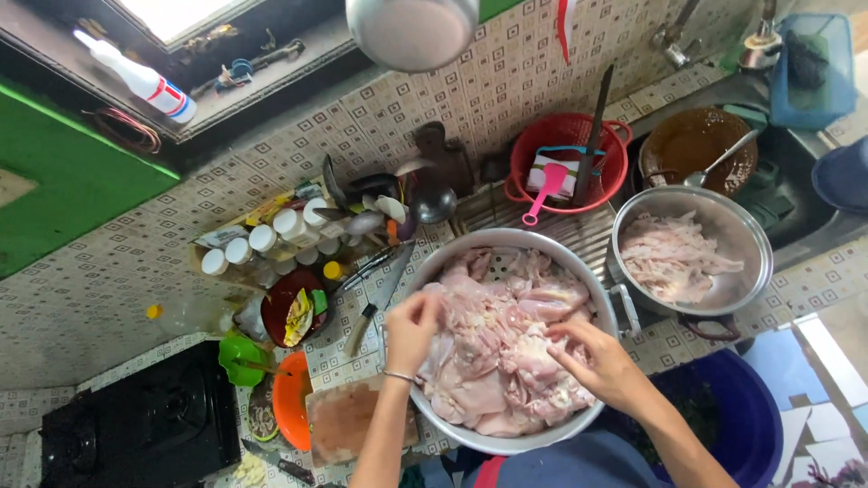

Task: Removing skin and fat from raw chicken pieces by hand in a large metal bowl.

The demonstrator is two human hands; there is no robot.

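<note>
Both hands [411,330] [601,361] atop raw chicken [497,361] in bowl [515,239]

Both hands in the large round metal bowl [604,312] of pale raw chicken pieces [506,352]. Left hand [411,330], thin bangle on wrist, pinches a piece at the bowl's left side. Right hand [601,361] rests fingers-down on the meat at right. Second metal pot [755,262] of raw meat just beside, upper right. Red plastic basket [570,136] behind, against the tiled wall.
</note>
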